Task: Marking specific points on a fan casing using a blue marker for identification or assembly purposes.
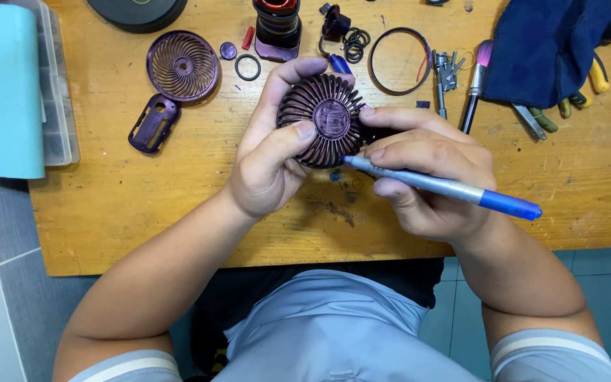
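A person's left hand (270,159) gripped a round purple fan grille (323,127) above the wooden workbench (143,212), fingers curled over its far rim and thumb pressed on its ribbed face just left of the centre cap. The right hand (426,177) closed pen-fashion on a blue-handled screwdriver (447,187), its tip meeting the grille's lower right edge, with the index finger resting on the rim above the tip. To work that edge well, the tip likely needed to stay seated at the seam and be levered gently, since the thin ribs looked easy to crack, while the left hand braced against the push. Both forearms reached in from the near edge of the bench, wrists angled inward toward the grille. To the grille's upper left lay a second grille (182,66) and a purple casing piece (153,124); to its upper right, a thin ring (399,60) and a dark blue cloth (542,46)
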